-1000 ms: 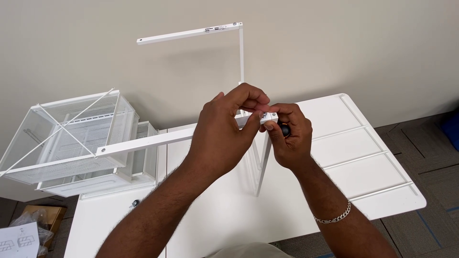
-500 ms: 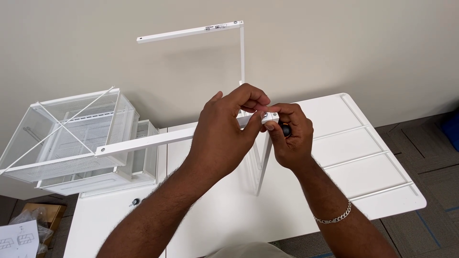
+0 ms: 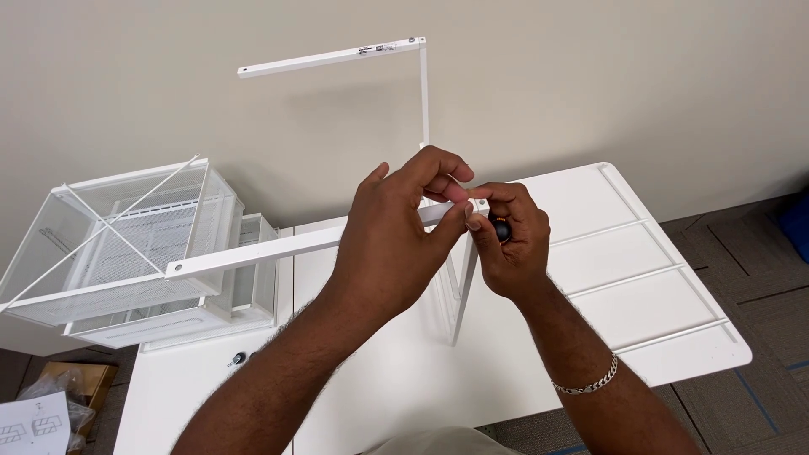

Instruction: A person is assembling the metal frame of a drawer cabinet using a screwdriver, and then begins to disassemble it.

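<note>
My left hand (image 3: 396,227) grips the end of a long white metal rail (image 3: 253,253) that runs left from the hands. Its fingertips pinch the rail's corner joint. My right hand (image 3: 510,240) meets it there, closed around a small black-handled tool (image 3: 501,227) pressed against the joint. A thin white upright (image 3: 424,93) rises behind the hands and carries a second white rail (image 3: 329,57) at the top. Another white leg (image 3: 463,291) slants down below the hands. I cannot see the fastener itself.
White mesh wire baskets (image 3: 118,244) are stacked at the left. A white ribbed panel (image 3: 640,278) lies flat at the right on white boards (image 3: 379,379). A black screw (image 3: 237,359) lies on the board. Paper instructions (image 3: 34,425) and a cardboard box sit at the bottom left.
Both hands stay at the joint. The small white part that showed between the fingers is now covered, and the tool's black handle shows in my right hand.
</note>
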